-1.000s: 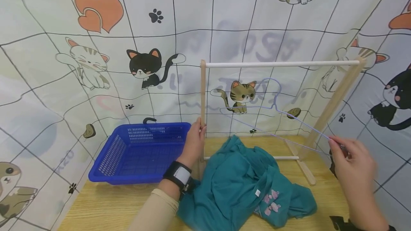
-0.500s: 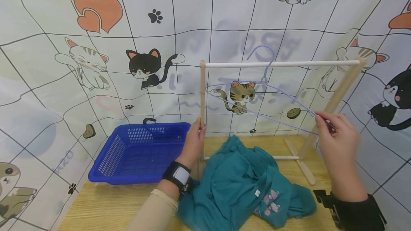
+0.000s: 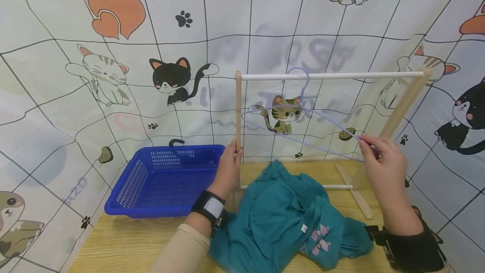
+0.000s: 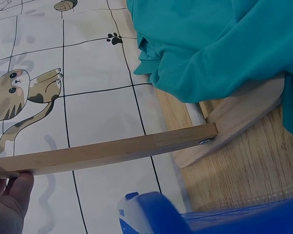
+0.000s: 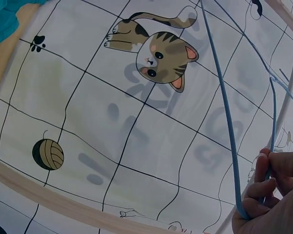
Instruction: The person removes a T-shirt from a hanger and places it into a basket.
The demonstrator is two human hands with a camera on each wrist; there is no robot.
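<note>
A light-purple wire hanger [image 3: 333, 122] hangs by its hook over the white top rail [image 3: 360, 76] of a small wooden clothes rack. My right hand [image 3: 386, 165] pinches the hanger's right end; in the right wrist view, fingers curl around the hanger wire [image 5: 228, 126]. My left hand [image 3: 227, 165] grips the rack's left post [image 3: 238, 108] near mid-height. In the left wrist view, thumb and fingertips close on that wooden post [image 4: 107, 150]. A crumpled teal garment [image 3: 273, 214] with pink bow-like decorations lies on the table before the rack, partly covering its lower bar.
To the left of the rack, a blue plastic basket [image 3: 170, 186] stands on the wood-grain table [image 3: 121, 243]. A small black hook [image 3: 176, 141] shows at its back rim. A white cat-patterned sheet [image 3: 227, 20] covers the back and sides.
My right hand has brought the hanger up and leftward, raised its hook above the rail, then lowered it over the rail. The left hand, garment and basket have stayed put.
</note>
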